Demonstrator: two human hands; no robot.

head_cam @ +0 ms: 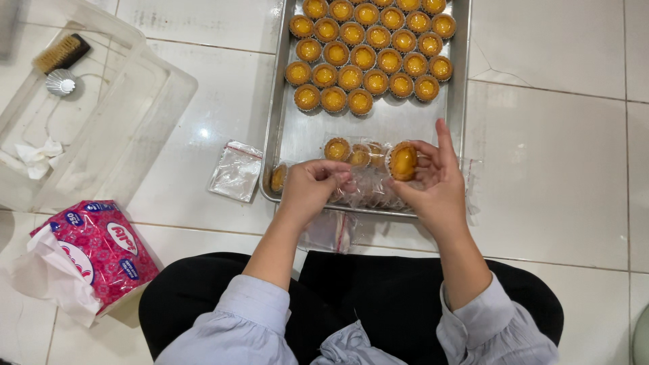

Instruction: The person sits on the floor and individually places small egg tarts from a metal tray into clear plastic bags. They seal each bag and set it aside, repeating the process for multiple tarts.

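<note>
**Tart in hand at the tray's near edge**

The right hand (433,177) grasps a small yellow tart (403,161) with its fingers, above the near edge of the metal tray (280,128). The left hand (312,186) pinches a clear plastic bag (362,186) just beside it. Rows of tarts (368,51) fill the tray's far end. An empty bag (235,172) lies left of the tray, a tissue pack (91,250) farther left.

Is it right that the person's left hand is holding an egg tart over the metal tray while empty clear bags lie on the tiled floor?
Not quite: in the head view the right hand holds the egg tart; the left hand grips a clear bag. The metal tray and the empty bags on the tiled floor are as you said.
</note>
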